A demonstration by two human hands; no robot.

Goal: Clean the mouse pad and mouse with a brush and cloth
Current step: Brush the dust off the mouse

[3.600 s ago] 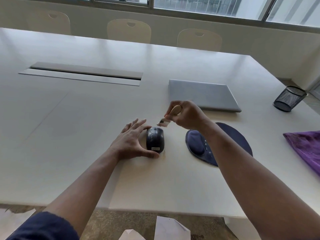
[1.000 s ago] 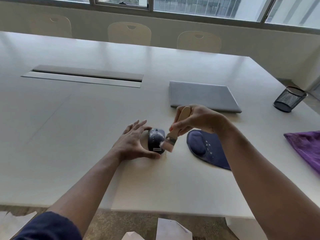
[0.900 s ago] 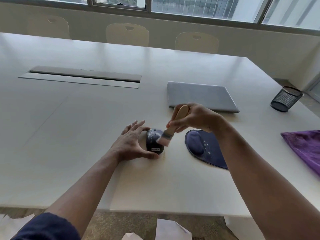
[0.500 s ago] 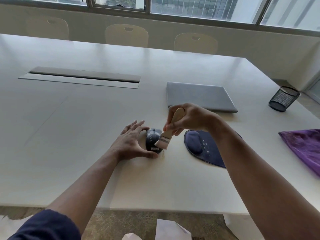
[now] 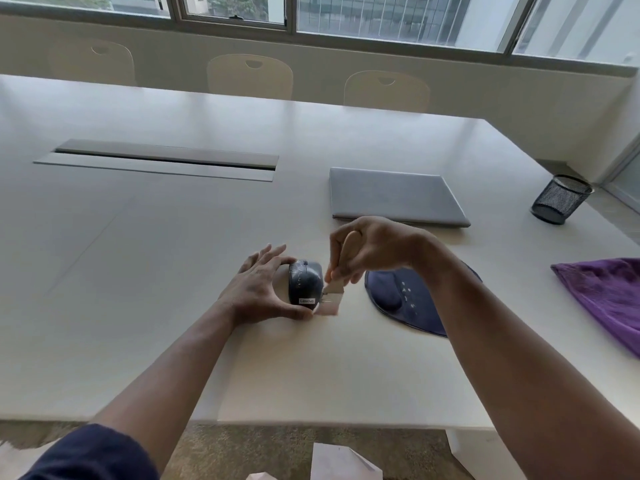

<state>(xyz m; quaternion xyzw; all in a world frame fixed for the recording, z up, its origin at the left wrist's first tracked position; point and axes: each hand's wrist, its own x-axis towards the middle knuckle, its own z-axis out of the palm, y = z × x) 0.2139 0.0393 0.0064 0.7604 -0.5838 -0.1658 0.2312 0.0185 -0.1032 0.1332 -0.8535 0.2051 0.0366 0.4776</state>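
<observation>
A black mouse sits on the white table. My left hand holds it from the left, thumb at its near end and index finger at its far end. My right hand grips the wooden handle of a small brush, whose pale bristles point down at the mouse's right near side. To the right of the mouse lies a dark blue mouse pad with a wrist rest, partly hidden by my right forearm. A purple cloth lies at the right edge.
A closed grey laptop lies behind my right hand. A black mesh pen cup stands at the far right. A long cable slot runs across the table at the left. Chairs line the far side.
The brush has swept from the top of the mouse down to its right near side. My left hand keeps its hold on the mouse.
</observation>
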